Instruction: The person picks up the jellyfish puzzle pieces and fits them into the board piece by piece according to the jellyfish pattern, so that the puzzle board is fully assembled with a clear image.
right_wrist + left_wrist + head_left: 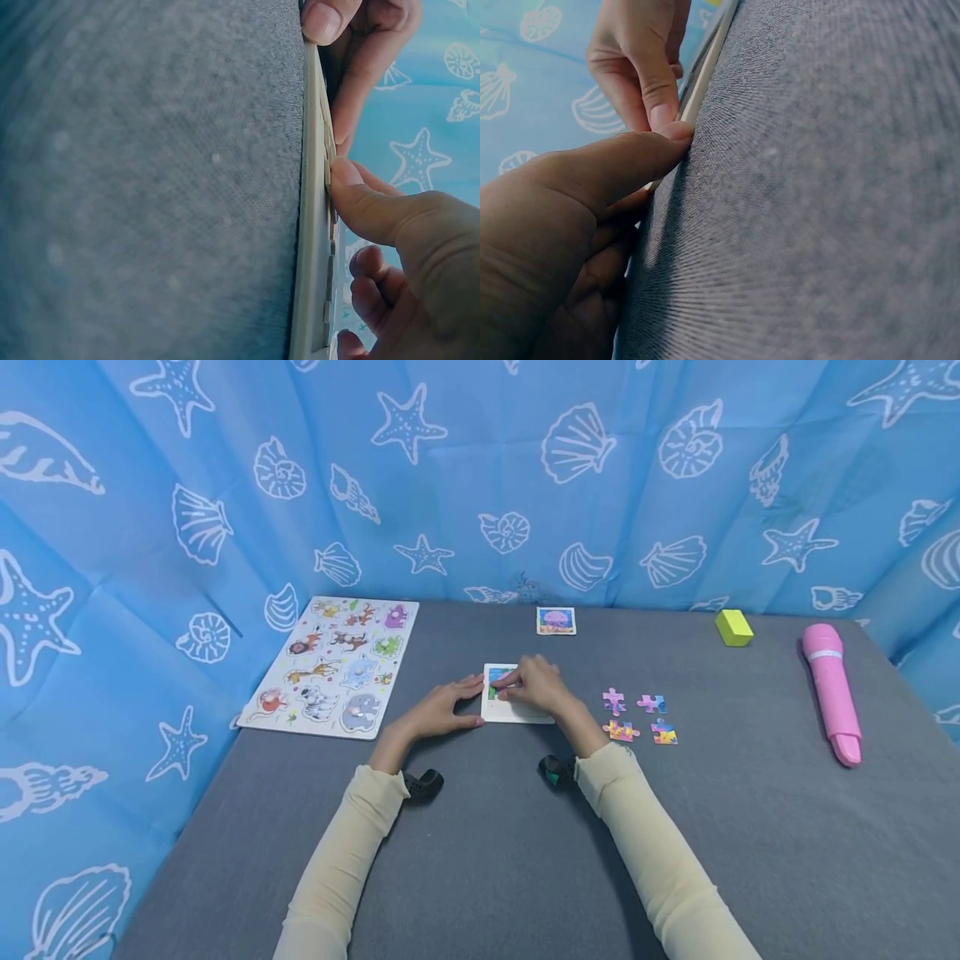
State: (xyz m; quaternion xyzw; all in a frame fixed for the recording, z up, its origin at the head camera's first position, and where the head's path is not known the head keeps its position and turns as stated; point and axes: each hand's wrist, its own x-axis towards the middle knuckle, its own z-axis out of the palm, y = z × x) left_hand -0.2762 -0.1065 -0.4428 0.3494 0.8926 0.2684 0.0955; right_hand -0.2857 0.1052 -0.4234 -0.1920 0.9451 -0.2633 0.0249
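Observation:
A small white-framed jigsaw board (517,719) lies on the table, with colourful pieces at its left side. My left hand (444,707) rests at the board's left edge, thumb near the front corner and fingers extended along the side. In the left wrist view its thumb (641,154) touches the frame's edge. Over the board, my right hand (542,685) pinches a jigsaw piece (328,139) between thumb and forefinger, close to the frame's left part. The right hand covers much of the board in the head view.
Several loose jigsaw pieces (621,731) lie right of the board. Behind it is a small picture card (556,621). An animal puzzle board (330,668) stands at the left. A yellow-green block (733,627) and a pink microphone-shaped toy (832,693) are at the right, before a blue curtain (465,468).

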